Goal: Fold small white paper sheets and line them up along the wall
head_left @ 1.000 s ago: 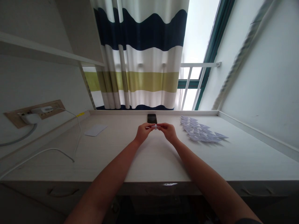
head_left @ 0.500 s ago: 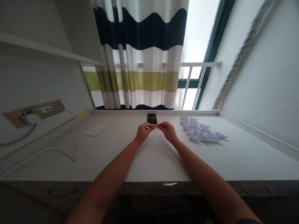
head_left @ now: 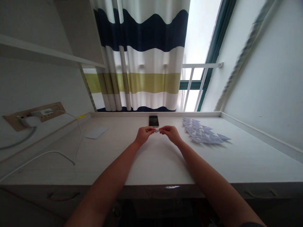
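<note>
White desk (head_left: pixel 156 164), left hand (head_left: pixel 142 135) and right hand (head_left: pixel 173 134) pinching small paper (head_left: pixel 157 130), long axis seemingly crosswise, tip unclear

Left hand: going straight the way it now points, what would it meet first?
Past the folded paper at its grip, the left hand would likely meet the right hand, though depth is unclear.

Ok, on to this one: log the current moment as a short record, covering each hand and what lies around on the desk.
Left hand: pinching a small white paper piece
Right hand: fingertips at the same piece's other side
Piece detail: too small to make out its folds
Beyond hands: dark-screened phone
Desk right: cluster of folded white papers
Desk left: flat white paper, white cable
Backdrop: banded curtain
</note>
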Motion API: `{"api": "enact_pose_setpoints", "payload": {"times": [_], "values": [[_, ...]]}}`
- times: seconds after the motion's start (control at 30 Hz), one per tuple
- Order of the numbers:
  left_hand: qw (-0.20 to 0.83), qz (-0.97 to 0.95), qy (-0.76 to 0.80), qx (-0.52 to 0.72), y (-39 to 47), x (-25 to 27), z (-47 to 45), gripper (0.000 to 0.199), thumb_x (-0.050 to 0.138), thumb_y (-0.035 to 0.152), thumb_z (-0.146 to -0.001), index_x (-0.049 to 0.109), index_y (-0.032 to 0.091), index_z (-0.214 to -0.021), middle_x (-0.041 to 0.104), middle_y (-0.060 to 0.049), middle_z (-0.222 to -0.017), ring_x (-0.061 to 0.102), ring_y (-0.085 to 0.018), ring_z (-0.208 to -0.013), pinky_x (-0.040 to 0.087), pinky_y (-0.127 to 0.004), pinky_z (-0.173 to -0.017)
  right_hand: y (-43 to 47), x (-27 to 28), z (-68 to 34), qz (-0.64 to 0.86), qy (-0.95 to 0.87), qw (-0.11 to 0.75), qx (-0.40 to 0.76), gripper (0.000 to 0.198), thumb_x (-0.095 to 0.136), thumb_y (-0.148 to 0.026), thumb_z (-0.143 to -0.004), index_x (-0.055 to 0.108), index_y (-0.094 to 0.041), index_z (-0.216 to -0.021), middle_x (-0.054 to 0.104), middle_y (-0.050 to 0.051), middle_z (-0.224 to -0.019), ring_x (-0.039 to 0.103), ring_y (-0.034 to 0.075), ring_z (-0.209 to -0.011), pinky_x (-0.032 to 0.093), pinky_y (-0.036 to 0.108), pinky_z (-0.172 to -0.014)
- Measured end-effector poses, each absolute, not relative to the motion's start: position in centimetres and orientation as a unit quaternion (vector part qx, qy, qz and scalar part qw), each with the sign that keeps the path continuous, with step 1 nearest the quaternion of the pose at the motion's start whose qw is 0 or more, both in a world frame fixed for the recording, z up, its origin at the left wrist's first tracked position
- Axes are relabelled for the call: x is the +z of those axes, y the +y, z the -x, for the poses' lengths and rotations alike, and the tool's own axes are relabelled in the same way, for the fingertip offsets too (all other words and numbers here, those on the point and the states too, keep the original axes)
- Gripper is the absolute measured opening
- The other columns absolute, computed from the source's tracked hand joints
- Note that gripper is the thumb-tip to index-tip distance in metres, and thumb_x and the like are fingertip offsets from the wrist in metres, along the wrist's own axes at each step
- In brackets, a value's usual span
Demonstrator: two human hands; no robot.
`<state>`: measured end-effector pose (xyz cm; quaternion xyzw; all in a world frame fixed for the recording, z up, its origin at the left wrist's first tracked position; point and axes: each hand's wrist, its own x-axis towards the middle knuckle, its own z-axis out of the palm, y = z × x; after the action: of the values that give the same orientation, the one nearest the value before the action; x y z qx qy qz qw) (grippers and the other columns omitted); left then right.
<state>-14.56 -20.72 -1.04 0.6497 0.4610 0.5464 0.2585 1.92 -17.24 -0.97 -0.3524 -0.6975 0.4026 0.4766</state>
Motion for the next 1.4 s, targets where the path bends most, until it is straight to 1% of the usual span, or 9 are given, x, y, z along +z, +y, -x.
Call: {"api": "enact_pose_setpoints", "payload": {"times": [0.23, 0.33, 0.43, 0.57, 0.77, 0.93, 1.07, 1.23, 1.4], "values": [[0.227, -0.657, 0.461, 0.552, -20.7, -1.4, 14.1, 0.02, 0.061, 0.031, -0.067, 0.069, 0.015, -0.078, 0.066, -0.004, -0.068, 0.059, -0.014, -0.061, 0.046, -0.025, -0.059, -17.4, -1.2, -1.5, 0.345, -0.704, 0.505, 0.362, 0.014, 0.058, -0.03, -0.067, 0.059, -0.016, -0.068, 0.059, 0.0, -0.056, 0.055, 0.012, -0.053, 0.046, 0.026, -0.054], [0.216, -0.648, 0.454, 0.571, -20.8, -1.6, 13.8, 0.023, 0.061, 0.033, -0.068, 0.068, 0.016, -0.081, 0.067, -0.005, -0.072, 0.061, -0.015, -0.064, 0.047, -0.025, -0.06, -17.7, -1.3, -1.1, 0.334, -0.68, 0.52, 0.394, 0.017, 0.057, -0.033, -0.068, 0.058, -0.018, -0.073, 0.058, -0.001, -0.054, 0.055, 0.012, -0.052, 0.046, 0.025, -0.051], [0.239, -0.646, 0.439, 0.577, -20.8, -1.8, 13.5, 0.026, 0.06, 0.035, -0.069, 0.066, 0.015, -0.084, 0.067, -0.006, -0.076, 0.062, -0.016, -0.066, 0.049, -0.025, -0.059, -17.9, -1.5, -0.6, 0.309, -0.646, 0.54, 0.443, 0.021, 0.058, -0.036, -0.068, 0.056, -0.018, -0.079, 0.061, -0.001, -0.059, 0.058, 0.012, -0.055, 0.049, 0.028, -0.057], [0.265, -0.646, 0.433, 0.57, -20.7, -1.8, 13.3, 0.029, 0.062, 0.034, -0.067, 0.065, 0.014, -0.087, 0.067, -0.007, -0.077, 0.063, -0.017, -0.068, 0.05, -0.026, -0.059, -17.9, -1.5, -0.6, 0.283, -0.639, 0.559, 0.446, 0.026, 0.061, -0.034, -0.066, 0.058, -0.018, -0.087, 0.062, 0.0, -0.064, 0.059, 0.013, -0.06, 0.05, 0.032, -0.066], [0.302, -0.628, 0.423, 0.579, -20.7, -1.5, 13.3, 0.026, 0.061, 0.032, -0.069, 0.065, 0.012, -0.084, 0.066, -0.008, -0.078, 0.061, -0.016, -0.069, 0.05, -0.029, -0.065, -17.8, -1.4, -0.9, 0.287, -0.681, 0.528, 0.418, 0.034, 0.061, -0.032, -0.068, 0.059, -0.021, -0.1, 0.061, 0.001, -0.073, 0.059, 0.013, -0.065, 0.05, 0.032, -0.066], [0.326, -0.624, 0.413, 0.578, -20.6, -1.6, 13.2, 0.022, 0.064, 0.027, -0.066, 0.063, 0.012, -0.082, 0.065, -0.007, -0.078, 0.06, -0.015, -0.068, 0.05, -0.03, -0.065, -17.9, -1.5, -0.7, 0.292, -0.692, 0.529, 0.395, 0.033, 0.061, -0.031, -0.067, 0.061, -0.023, -0.099, 0.059, 0.001, -0.076, 0.058, 0.012, -0.063, 0.049, 0.03, -0.064], [0.33, -0.634, 0.401, 0.573, -20.5, -1.7, 13.3, 0.028, 0.065, 0.027, -0.064, 0.059, 0.013, -0.088, 0.064, -0.008, -0.085, 0.061, -0.017, -0.075, 0.05, -0.03, -0.066, -17.7, -1.7, -0.7, 0.284, -0.696, 0.528, 0.395, 0.032, 0.06, -0.029, -0.068, 0.061, -0.023, -0.099, 0.057, 0.001, -0.077, 0.057, 0.012, -0.064, 0.049, 0.029, -0.063], [0.338, -0.627, 0.417, 0.565, -20.3, -1.9, 13.3, 0.033, 0.066, 0.027, -0.064, 0.055, 0.013, -0.091, 0.061, -0.009, -0.089, 0.06, -0.015, -0.07, 0.05, -0.03, -0.062, -17.7, -1.9, -0.7, 0.3, -0.698, 0.514, 0.398, 0.038, 0.06, -0.028, -0.068, 0.056, -0.023, -0.106, 0.059, 0.001, -0.076, 0.058, 0.012, -0.062, 0.05, 0.03, -0.063], [0.341, -0.626, 0.413, 0.566, -20.3, -1.8, 13.3, 0.032, 0.065, 0.024, -0.063, 0.054, 0.013, -0.091, 0.06, -0.008, -0.089, 0.059, -0.014, -0.069, 0.05, -0.029, -0.063, -17.7, -1.9, -0.7, 0.307, -0.7, 0.516, 0.386, 0.029, 0.059, -0.028, -0.068, 0.058, -0.02, -0.096, 0.06, 0.002, -0.076, 0.058, 0.013, -0.064, 0.05, 0.031, -0.062]]}}
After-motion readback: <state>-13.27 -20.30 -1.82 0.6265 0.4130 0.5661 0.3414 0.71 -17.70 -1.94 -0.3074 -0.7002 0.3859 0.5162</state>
